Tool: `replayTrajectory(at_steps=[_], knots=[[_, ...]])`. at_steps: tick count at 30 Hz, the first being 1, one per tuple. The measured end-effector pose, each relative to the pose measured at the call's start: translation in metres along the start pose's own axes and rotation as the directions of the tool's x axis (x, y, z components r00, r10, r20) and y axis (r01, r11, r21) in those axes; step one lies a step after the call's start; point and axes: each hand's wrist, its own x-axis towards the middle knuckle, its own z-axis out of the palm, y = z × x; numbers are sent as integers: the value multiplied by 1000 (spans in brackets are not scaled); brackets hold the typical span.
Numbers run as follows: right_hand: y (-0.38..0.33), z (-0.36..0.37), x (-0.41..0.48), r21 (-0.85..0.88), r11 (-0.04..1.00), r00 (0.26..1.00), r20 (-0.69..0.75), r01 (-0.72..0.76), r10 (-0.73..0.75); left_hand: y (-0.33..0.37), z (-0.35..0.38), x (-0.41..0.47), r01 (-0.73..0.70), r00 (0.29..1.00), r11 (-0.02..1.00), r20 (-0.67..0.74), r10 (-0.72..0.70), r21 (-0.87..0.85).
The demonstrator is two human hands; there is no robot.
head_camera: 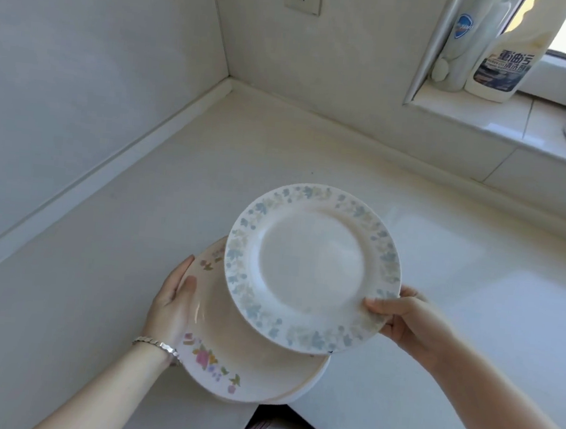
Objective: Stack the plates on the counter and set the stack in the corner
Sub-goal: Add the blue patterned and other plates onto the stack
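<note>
Plates fill both hands above a pale, glossy counter. Up top is a round, smooth blue plate, white with a faded blue-green leaf band round its rim, tilted and overlapping the pink plate beneath it. That lower one is cream with pink flower sprigs on its rim, and a second white edge shows just under it at the near right, so it may be more than one plate.

Pinching the blue plate's near-right rim, the right hand has its thumb on top and fingers curled below. Cupping the pink plate's left edge, the left hand has its thumb lying on the rim, palm turned inward; a silver bracelet circles that wrist. Both forearms reach in from the near edge.

Far beyond the left hand, the tiled corner is bare. Beyond the right hand, on the sill, stands a white plastic bottle with a dark label in Chinese characters, too blurred to read surely.
</note>
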Motion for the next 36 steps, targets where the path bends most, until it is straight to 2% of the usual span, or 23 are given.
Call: replayTrajectory(at_steps=[6, 11, 12, 15, 18, 20, 21, 22, 23, 25, 27, 28, 29, 31, 36], knots=[[11, 18, 4, -180, 982, 998, 33, -54, 61, -4, -3, 3, 28, 1000, 998, 7, -27, -59], [15, 33, 2, -415, 909, 999, -31, 26, -43, -6, -5, 4, 66, 998, 989, 8, -66, -133], [16, 36, 1, -518, 854, 995, -54, 43, -82, -4, -4, 3, 69, 998, 988, 17, -67, -140], [22, 40, -1, -821, 570, 969, -120, 25, -216, 2, -2, 1, 89, 995, 981, 49, -82, -173], [29, 44, -5, -921, 389, 935, -112, 30, -337, -3, -6, 6, 105, 991, 979, 97, -89, -175], [34, 45, -6, -983, 185, 922, -89, -19, -376, -8, -8, 10, 109, 989, 979, 118, -90, -173], [36, 46, -6, -992, 123, 913, -79, -33, -399, -9, -10, 10, 109, 988, 979, 128, -87, -172], [36, 45, -5, -993, 114, 903, -76, -31, -424, -8, -11, 11, 109, 986, 978, 142, -83, -179], [38, 44, -2, -984, 177, 902, -83, -7, -425, -9, -12, 11, 119, 983, 975, 161, -89, -188], [40, 42, 9, -868, 491, 934, -107, 80, -342, -9, -13, 10, 197, 969, 961, 191, -160, -196], [44, 41, 26, -588, 806, 984, -97, 66, -150, -10, -15, 10, 341, 928, 920, 222, -298, -193], [48, 41, 33, -425, 905, 997, -68, 14, -48, -10, -16, 9, 401, 904, 895, 241, -353, -194], [53, 40, 39, -286, 957, 999, -20, -47, 43, -11, -17, 10, 445, 883, 873, 263, -389, -200], [58, 36, 45, -131, 988, 993, 68, -85, 95, -11, -16, 8, 501, 849, 843, 300, -434, -197], [60, 33, 42, -43, 999, 981, 193, -13, 21, -12, -16, 8, 555, 813, 801, 349, -466, -224]])
